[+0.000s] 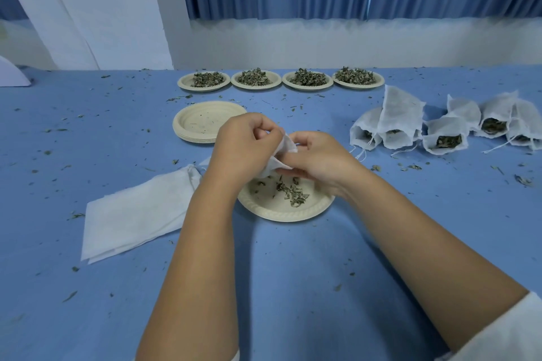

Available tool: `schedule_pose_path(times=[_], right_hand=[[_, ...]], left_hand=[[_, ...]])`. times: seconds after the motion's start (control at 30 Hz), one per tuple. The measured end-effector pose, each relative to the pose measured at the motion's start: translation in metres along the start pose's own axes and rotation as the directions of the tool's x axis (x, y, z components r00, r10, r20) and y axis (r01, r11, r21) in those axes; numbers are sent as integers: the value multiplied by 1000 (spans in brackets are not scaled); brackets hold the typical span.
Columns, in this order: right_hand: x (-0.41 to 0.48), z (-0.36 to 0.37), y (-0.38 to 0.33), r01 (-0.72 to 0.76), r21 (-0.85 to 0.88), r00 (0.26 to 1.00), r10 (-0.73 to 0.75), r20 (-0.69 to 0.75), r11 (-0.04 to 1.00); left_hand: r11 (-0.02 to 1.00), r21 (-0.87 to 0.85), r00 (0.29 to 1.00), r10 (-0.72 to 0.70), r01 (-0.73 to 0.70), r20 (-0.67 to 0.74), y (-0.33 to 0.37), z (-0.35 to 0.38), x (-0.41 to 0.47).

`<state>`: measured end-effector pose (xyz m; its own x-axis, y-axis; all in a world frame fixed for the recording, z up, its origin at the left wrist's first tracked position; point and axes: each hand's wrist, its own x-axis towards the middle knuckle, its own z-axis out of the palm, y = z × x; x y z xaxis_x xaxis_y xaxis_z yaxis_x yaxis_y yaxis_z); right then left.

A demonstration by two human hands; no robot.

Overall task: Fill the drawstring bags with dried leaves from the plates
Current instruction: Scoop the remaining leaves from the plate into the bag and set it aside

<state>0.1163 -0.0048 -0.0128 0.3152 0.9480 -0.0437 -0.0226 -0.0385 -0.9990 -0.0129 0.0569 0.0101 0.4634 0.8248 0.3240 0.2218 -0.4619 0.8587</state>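
**Limp drawstring bag over the near plate**

At frame centre, the bag looks light, soft and easily crumpled, so it is best taken at its mouth hem. The left hand and right hand, fingers curled, both pinch it above a few leaves.

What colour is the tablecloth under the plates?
The tablecloth is plain blue, clearest in the head view.

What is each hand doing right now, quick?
Left hand: pinches the white drawstring bag.
Right hand: holds the same bag's other side.
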Motion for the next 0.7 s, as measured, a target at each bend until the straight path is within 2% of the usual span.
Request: schedule_pose_path(times=[0.1, 0.17, 0.3, 0.37, 0.4, 0.43, 0.5, 0.53, 0.6, 0.7], right_hand=[[6, 7, 7, 76, -195, 989, -99, -107, 978], [10, 9, 10, 94, -249, 983, -129, -130, 964], [13, 4, 5, 85, -125, 996, -86, -5, 988], [15, -1, 1, 66, -168, 997, -71, -27, 984], [15, -4, 2, 65, -257, 995, -81, -51, 964], [15, -6, 3, 76, -403, 992, -110, -61, 912], [12, -9, 10, 120, -713, 984, -176, -4, 690], [12, -9, 13, 144, -800, 982, -185, 42, 583], [12, -5, 18, 195, -870, 977, -165, 133, 452], [14, 7, 23, 274, -901, 961, -130, 243, 336]], left_hand=[[1000, -21, 998, 7, -6, 54, 3, 2, -2], [1000, -9, 999, 6, -5, 39, 1, 2, -1], [995, 98, 986, 11, 5, -166, -9, -5, 5], [988, 155, 964, 19, 23, -264, -12, -9, 7], [985, 170, 952, 25, 29, -304, -13, -10, 7], [983, 179, 940, 32, 31, -339, -14, -12, 7], [982, 185, 920, 46, 29, -389, -14, -13, 7], [983, 182, 914, 48, 29, -404, -14, -13, 7], [985, 172, 913, 42, 31, -405, -15, -13, 7], [982, 185, 931, 36, 34, -363, -16, -10, 8]])
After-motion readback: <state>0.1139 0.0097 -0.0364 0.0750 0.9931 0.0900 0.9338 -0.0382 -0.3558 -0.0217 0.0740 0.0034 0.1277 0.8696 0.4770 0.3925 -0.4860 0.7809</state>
